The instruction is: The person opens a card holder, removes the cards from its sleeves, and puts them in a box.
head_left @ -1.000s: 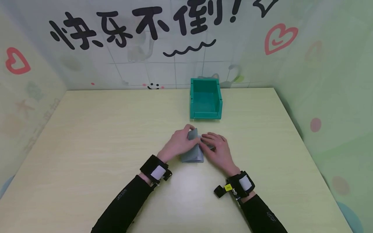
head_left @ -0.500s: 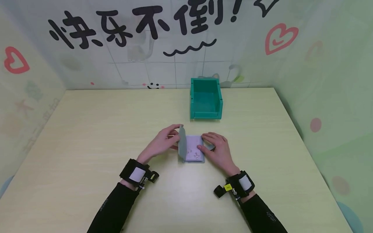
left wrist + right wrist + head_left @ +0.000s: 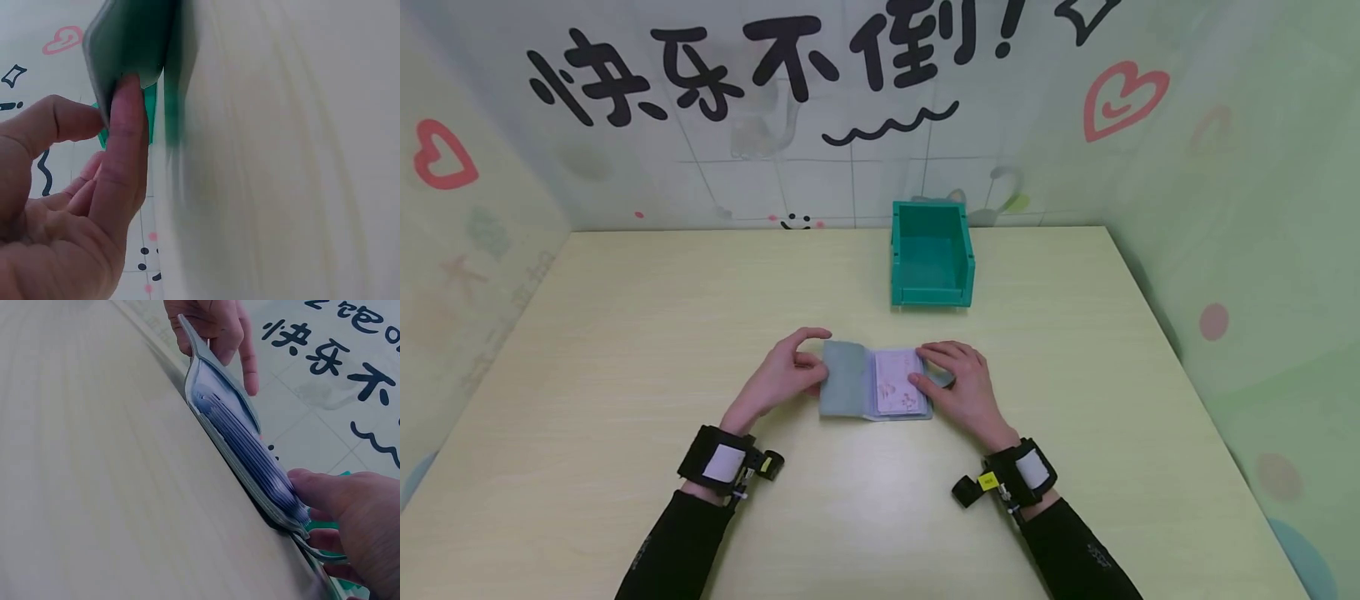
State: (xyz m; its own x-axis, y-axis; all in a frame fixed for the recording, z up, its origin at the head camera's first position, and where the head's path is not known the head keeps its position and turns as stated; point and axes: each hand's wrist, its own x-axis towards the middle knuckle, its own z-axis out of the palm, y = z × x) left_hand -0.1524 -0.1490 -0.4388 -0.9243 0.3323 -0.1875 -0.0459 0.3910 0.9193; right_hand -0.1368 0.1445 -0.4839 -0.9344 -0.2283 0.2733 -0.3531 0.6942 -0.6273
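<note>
1. Just in front of the teal bin [image 3: 932, 297], set slightly toward its left, a small booklet [image 3: 874, 385] is lying open on the worktop [image 3: 700, 333], its grey-green cover [image 3: 843, 379] reaching out farther left than the bin.
2. Left of the bin and nearer me, the left grip [image 3: 784, 371] is pinching the cover's outer edge between thumb and finger. By the wrist views, that edge seems to be standing a little off the worktop.
3. Directly in front of the bin, the right grip [image 3: 958, 382] is holding the booklet's other edge, its thumb pressing on the pages [image 3: 250, 453]. A strap [image 3: 322, 555] is curving out beside those fingers; I'm not making out where its end is lying.
4. For doing this well, I'm favouring a light pinch on the left, guiding the cover down and away from the bin's line rather than tugging.
5. I'm also wanting that right thumb to be bearing down steadily, since a loose hold could be letting the pages fan up or the booklet skid.
</note>
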